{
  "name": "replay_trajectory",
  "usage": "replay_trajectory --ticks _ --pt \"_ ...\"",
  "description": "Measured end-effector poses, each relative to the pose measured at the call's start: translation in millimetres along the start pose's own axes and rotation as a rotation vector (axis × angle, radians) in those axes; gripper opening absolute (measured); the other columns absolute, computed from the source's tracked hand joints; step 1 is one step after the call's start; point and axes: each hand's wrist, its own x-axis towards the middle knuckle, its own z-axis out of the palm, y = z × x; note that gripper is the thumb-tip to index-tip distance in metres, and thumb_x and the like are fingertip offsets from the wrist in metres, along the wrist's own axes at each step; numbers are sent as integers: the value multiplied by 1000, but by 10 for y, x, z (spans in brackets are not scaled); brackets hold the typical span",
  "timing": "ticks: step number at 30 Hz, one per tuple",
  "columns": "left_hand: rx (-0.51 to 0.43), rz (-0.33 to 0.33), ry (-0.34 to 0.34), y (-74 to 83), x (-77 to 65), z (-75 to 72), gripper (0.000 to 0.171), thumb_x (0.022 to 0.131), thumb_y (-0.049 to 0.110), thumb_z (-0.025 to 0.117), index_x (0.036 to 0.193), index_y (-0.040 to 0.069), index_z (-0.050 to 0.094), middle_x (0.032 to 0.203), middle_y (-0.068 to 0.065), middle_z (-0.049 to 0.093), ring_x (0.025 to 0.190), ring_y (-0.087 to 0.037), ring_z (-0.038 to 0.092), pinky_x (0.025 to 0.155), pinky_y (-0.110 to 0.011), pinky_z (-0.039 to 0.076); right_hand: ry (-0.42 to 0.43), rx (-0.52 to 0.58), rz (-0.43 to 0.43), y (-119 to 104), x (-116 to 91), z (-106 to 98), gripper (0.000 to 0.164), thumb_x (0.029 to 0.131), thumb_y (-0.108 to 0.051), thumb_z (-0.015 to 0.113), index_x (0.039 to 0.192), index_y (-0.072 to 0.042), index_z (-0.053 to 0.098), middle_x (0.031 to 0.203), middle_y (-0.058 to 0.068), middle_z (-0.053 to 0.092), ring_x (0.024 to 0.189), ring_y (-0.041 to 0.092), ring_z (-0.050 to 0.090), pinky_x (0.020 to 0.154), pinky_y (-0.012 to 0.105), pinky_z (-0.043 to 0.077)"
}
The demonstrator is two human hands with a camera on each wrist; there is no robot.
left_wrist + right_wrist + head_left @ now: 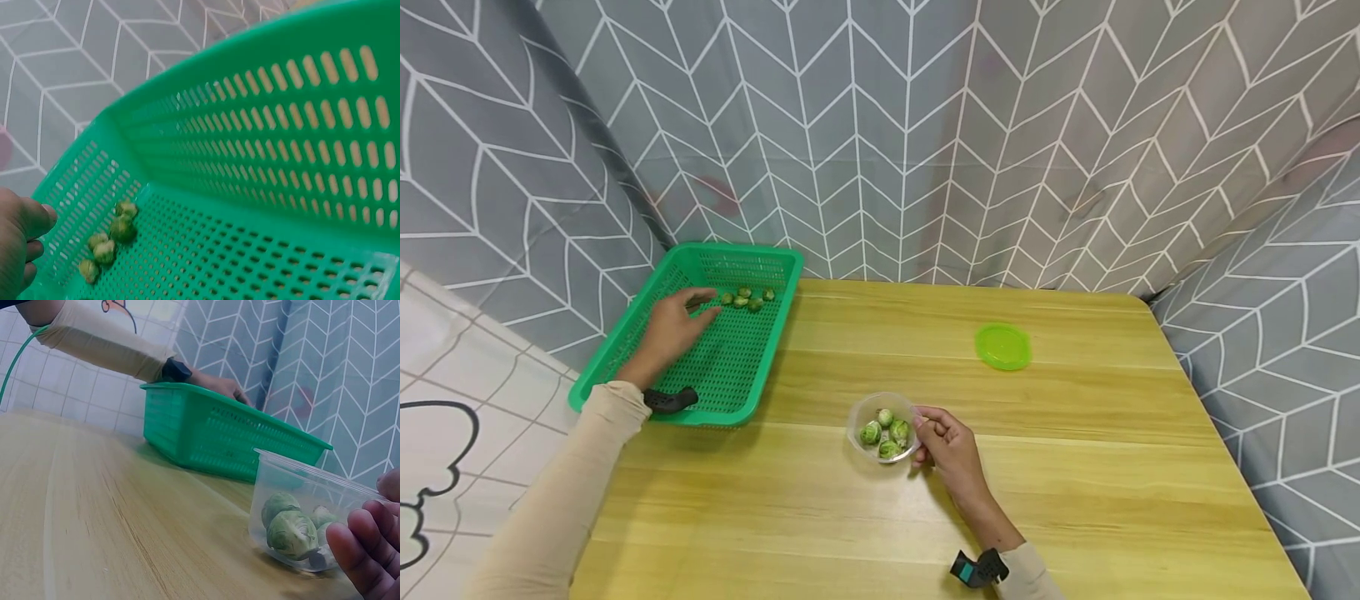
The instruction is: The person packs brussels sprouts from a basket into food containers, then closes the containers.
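My left hand [672, 329] is over the green plastic basket [765, 358], thumb and fingers apart with nothing between them. Several Brussels sprouts [742, 302] lie along the basket's far side, just right of those fingertips; the left wrist view shows the same sprouts [105, 251] clustered by the slotted wall. With thumb and fingers my right hand [953, 454] pinches the rim of a clear plastic container [856, 437] at its right side. Inside it sit several more Brussels sprouts [889, 448], seen through the side wall in the right wrist view.
A green round lid [1003, 347] lies on the wooden table [1097, 433], right of and behind the container. Patterned curtains [880, 142] hang behind the table and at its sides. The basket stands at the table's left edge.
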Motion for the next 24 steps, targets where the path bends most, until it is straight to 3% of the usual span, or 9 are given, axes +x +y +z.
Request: replay_trajectory --ticks 7,15,24 --pt "40 -28 -16 -102 48 -68 50 101 29 65 138 -3 56 135 -28 59 124 -49 54 98 -63 47 -6 9 -1 0 3 -4 35 97 -21 70 126 -3 66 76 9 59 56 15 62 54 27 59" --pt "110 -48 -57 -173 107 -85 47 99 20 66 138 -5 56 135 -30 57 117 -49 56 92 -63 48 -5 5 8 0 5 -8 35 97 -21 71 126 -3 66 78 12 58 57 15 62 55 27 59" --pt "160 -53 -110 -258 209 -61 49 100 23 65 137 -7 55 135 -33 56 115 -51 55 90 -64 48 -6 -17 2 10 22 -18 34 97 -22 70 125 -3 66 80 11 60 57 15 63 56 27 59"
